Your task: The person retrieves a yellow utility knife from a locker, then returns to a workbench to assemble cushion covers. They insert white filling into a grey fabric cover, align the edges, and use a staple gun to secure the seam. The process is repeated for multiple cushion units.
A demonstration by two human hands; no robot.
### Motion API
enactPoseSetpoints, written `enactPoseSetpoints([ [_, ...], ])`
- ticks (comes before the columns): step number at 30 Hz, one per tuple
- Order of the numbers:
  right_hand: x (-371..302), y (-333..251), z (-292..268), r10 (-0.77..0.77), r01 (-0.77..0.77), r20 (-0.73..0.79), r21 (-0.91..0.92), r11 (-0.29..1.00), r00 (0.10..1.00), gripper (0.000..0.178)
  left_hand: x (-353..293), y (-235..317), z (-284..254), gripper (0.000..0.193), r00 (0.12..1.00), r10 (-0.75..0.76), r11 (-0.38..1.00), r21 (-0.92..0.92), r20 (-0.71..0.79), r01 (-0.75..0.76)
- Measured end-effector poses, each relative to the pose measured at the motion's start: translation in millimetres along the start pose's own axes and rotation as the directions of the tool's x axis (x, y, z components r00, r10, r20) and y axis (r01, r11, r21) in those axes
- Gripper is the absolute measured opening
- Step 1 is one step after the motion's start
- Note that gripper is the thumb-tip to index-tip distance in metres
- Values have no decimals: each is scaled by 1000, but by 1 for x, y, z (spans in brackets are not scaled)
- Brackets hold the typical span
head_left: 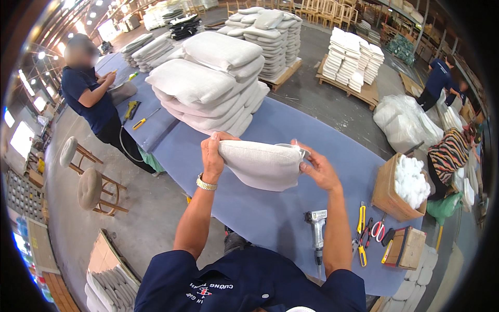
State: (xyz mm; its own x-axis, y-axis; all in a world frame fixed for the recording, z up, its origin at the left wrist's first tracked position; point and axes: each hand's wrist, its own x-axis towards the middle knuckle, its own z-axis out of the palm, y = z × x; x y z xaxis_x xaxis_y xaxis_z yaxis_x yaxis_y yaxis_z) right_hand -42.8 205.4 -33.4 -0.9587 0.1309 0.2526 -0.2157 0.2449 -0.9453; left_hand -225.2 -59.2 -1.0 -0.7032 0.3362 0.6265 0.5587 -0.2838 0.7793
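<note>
A light grey upholstered seat cushion is held up over the blue-covered table, tilted so that its side faces me. My left hand is closed on its left end. At the right end, my right hand grips the cushion with thumb and fingers, beside a thin pale edge or strip that I cannot make out clearly. Just beyond the cushion rises a stack of similar grey cushions. A silver pneumatic gun lies on the table near my right forearm.
Right of the gun lie a yellow cutter, red-handled scissors and pliers. A cardboard box holds white stuffing. At the far left, a co-worker stands by a green-yellow tool and a screwdriver. Stools stand left.
</note>
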Motion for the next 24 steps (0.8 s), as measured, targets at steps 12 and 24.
enactPoseSetpoints([
  [12,50,4,158,-183,135,-577,-126,983,796,28,-93,-153,13,57,848,-516,849,-58,119,525],
  [24,60,-16,128,128,94,-880,191,977,457,31,-41,-55,74,72,862,-355,770,-410,363,490],
])
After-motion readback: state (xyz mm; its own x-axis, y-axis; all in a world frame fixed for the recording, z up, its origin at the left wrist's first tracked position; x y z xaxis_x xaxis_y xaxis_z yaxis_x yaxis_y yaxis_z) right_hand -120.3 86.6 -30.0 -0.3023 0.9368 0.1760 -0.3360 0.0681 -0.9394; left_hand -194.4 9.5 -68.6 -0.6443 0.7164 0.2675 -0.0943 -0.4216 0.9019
